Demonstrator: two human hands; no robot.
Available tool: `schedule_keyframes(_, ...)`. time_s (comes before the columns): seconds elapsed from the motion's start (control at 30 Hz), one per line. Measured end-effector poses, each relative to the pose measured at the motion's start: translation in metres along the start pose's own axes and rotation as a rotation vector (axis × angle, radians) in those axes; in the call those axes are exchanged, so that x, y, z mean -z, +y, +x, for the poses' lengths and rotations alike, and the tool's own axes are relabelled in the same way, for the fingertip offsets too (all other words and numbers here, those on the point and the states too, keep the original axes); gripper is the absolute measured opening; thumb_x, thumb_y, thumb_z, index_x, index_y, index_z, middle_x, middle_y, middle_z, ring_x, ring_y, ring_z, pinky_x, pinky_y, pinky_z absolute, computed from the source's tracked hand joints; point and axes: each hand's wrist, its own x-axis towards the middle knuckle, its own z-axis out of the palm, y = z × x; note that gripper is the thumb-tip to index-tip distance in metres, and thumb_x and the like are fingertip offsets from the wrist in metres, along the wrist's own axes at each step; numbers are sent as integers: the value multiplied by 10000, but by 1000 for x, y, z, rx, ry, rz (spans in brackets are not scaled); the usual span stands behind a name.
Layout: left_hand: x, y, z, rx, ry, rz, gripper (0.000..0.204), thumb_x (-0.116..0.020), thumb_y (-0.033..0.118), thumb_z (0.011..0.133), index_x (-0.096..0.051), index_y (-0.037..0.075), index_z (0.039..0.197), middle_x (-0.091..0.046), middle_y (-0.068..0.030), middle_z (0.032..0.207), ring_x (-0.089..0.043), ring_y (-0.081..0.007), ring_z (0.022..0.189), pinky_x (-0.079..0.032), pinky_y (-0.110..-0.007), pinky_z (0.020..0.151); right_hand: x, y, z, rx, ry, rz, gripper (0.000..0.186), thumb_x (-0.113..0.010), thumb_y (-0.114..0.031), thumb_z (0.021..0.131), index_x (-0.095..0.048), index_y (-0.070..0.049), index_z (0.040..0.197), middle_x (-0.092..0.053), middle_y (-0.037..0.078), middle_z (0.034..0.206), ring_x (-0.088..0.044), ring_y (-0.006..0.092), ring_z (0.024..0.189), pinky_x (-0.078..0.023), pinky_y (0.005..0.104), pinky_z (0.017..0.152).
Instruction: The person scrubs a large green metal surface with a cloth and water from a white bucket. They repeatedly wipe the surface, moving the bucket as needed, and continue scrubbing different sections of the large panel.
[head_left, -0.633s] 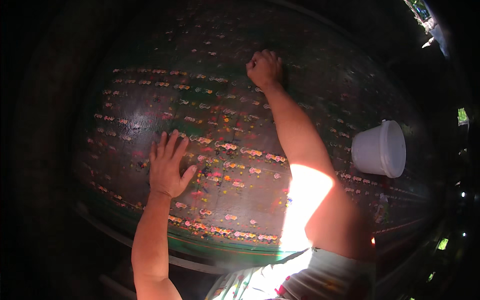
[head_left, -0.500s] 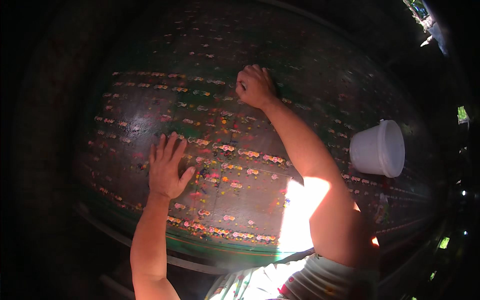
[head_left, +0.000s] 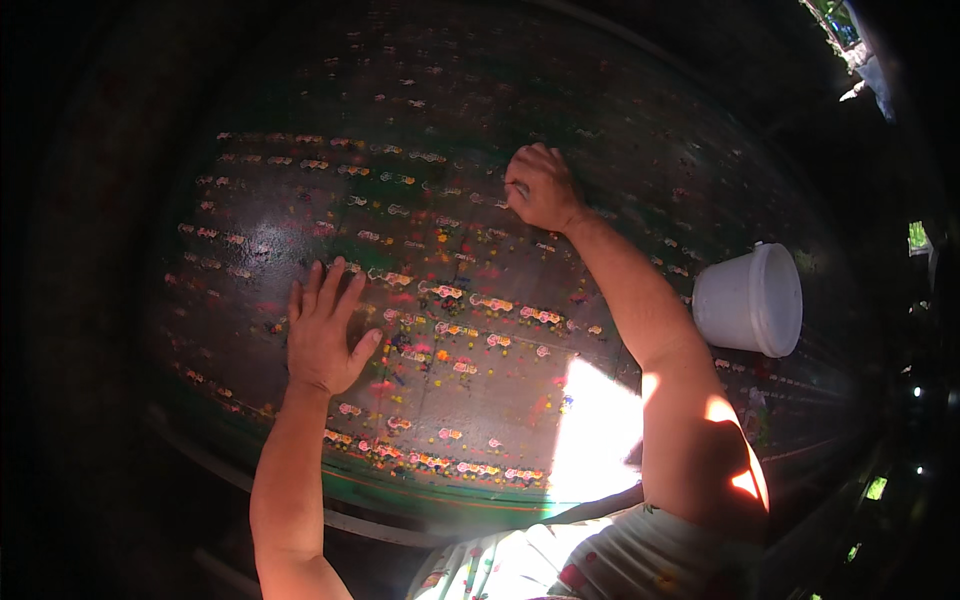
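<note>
My left hand [head_left: 325,335] lies with its fingers spread on a wide, dark tabletop [head_left: 500,395]. The surface carries rows of small outlined patterns [head_left: 441,291] in pink, yellow and white, with coloured specks and dabs scattered among them. Farther out and to the right, my right hand [head_left: 543,187] is closed, its fingers curled down close to the far rows. Whatever it may be gripping is hidden beneath the fingers or too small to name.
A white plastic bucket [head_left: 728,302] lies tipped on its side to the right of my right forearm. Bright sunlight falls on a patch [head_left: 597,430] near the table's front edge. A green border [head_left: 430,497] runs along that edge.
My right hand has shifted to the right and slightly nearer, still closed. My left hand stays spread on the surface, and the view has moved a little.
</note>
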Motion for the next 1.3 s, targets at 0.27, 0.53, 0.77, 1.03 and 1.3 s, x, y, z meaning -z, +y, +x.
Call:
schedule_keyframes(0.27, 2, 2, 1, 7, 8, 1, 825, -736, 554, 1011, -549, 203, 1733, -363, -106, 1888, -292, -451, 1742, -206, -687, 1417, -17, -5, 48, -459, 160, -281, 94, -819, -215, 880, -762, -153, 921, -736, 89, 1092, -687, 339, 1168, -539, 524, 1042)
schedule_keyframes(0.53, -4, 0, -1, -1, 38, -21, 850, -779, 525, 968, -561, 206, 1726, -385, -116, 1876, -295, -449, 1740, -202, -688, 1418, 23, 36, -4, -396, 100, -275, 80, -803, -202, 899, -752, -153, 934, -732, 68, 1081, -686, 349, 1171, -541, 538, 1016)
schedule_keyframes(0.77, 0, 2, 1, 4, 17, -26, 837, -762, 526, 982, -562, 191, 1723, -384, -130, 1873, -306, -465, 1731, -215, -700, 1407, -34, -21, 69, -356, 131, -219, 123, -788, -245, 923, -782, -144, 994, -740, 94, 1142, -680, 346, 1227, -532, 561, 1095)
schedule_keyframes(1.03, -5, -3, -1, -4, 29, -27, 828, -728, 541, 1004, -550, 190, 1733, -377, -123, 1878, -298, -459, 1737, -209, -690, 1411, 41, 58, -15, -541, 120, -413, 105, -802, -169, 876, -711, -163, 928, -698, 70, 1069, -673, 353, 1135, -521, 534, 976)
schedule_keyframes(1.3, 1, 3, 3, 27, -31, 18, 831, -727, 547, 1007, -541, 203, 1740, -365, -112, 1887, -286, -454, 1744, -199, -690, 1416, 37, 1, -56, -308, 54, -189, 123, -814, -150, 873, -729, -155, 962, -711, 83, 1099, -676, 362, 1145, -535, 544, 993)
